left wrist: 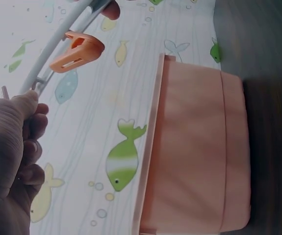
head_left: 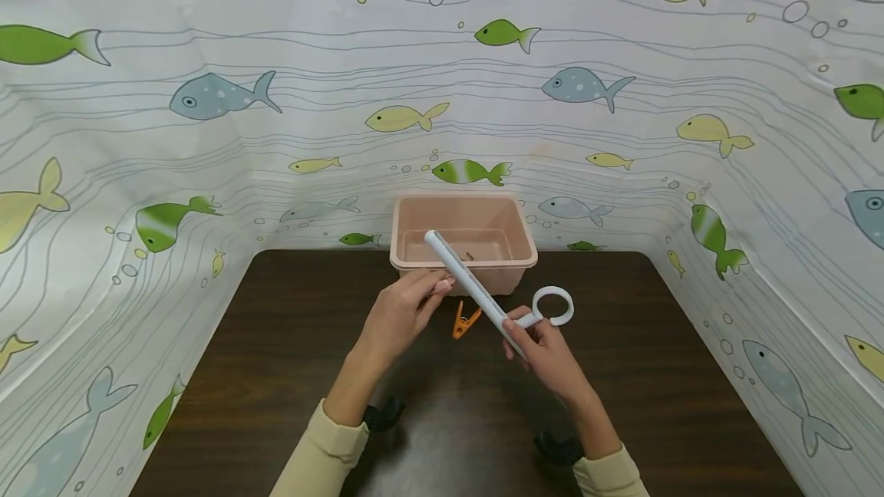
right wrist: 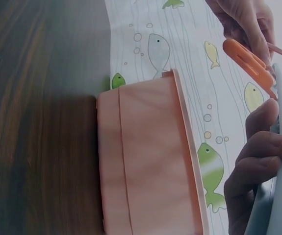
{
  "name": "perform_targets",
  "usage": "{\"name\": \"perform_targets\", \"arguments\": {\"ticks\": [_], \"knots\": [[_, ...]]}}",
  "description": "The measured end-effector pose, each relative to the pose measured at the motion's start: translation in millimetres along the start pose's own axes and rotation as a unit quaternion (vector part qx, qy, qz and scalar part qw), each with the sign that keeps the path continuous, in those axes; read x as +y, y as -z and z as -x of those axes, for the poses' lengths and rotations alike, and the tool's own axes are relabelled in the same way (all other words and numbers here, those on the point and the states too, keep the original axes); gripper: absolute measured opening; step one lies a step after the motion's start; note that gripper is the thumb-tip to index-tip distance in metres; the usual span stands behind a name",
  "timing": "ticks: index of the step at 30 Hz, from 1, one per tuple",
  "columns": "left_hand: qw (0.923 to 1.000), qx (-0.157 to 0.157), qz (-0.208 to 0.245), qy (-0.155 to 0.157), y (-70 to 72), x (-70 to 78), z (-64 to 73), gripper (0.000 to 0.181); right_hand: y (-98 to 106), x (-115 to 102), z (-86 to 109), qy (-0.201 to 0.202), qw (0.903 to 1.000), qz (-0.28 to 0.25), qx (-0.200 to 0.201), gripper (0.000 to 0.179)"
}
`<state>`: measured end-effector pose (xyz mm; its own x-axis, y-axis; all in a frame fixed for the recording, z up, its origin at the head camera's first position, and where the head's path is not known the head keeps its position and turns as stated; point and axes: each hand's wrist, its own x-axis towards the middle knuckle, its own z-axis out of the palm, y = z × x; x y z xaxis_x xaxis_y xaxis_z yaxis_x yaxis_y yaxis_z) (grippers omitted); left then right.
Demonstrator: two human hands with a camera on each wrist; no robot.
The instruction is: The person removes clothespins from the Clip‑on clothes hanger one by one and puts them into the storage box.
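Note:
My right hand (head_left: 549, 351) grips a white plastic hanger (head_left: 470, 285), a slotted bar with a ring-shaped hook, near its lower end. The bar slants up to the left. An orange clip (head_left: 459, 326) hangs from its underside; the left wrist view shows the clip (left wrist: 84, 50) close up. At the bar's upper part, my left hand (head_left: 397, 317) touches it with thumb and fingers. Those fingers also pinch a thin pinkish-brown piece (right wrist: 276, 49), seen in the right wrist view; most of it is hidden, so its kind is unclear.
Behind the hands a pink plastic basin (head_left: 464, 264) stands at the back of the dark wooden table (head_left: 290, 343). A small brownish item (head_left: 470, 256) lies in it. Fish-patterned sheeting (head_left: 318, 121) encloses the table at the back and both sides.

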<state>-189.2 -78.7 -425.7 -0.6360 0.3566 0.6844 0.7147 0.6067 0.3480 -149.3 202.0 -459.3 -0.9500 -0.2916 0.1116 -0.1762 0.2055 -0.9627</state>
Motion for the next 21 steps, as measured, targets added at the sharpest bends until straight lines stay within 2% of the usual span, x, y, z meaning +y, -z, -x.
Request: {"name": "perform_targets", "arguments": {"ticks": [6, 13, 21], "knots": [[0.9985, 0.022, -0.034, -0.036, 2.1, 0.4, -0.3, 0.032, -3.4, 0.3, 0.0, 0.004, 0.9999, -0.011, -0.003, 0.022], [0.9965, 0.039, -0.039, -0.063, -0.4, -2.2, -1.0, 0.035, -9.3, 0.5, 2.4, 0.012, 0.9993, -0.032, -0.015, 0.025], [0.9944, 0.055, -0.048, -0.075, 0.1, -2.0, -2.0, 0.032, -13.2, 2.0, 2.5, 0.031, 0.9985, -0.041, -0.021, 0.023]]}}
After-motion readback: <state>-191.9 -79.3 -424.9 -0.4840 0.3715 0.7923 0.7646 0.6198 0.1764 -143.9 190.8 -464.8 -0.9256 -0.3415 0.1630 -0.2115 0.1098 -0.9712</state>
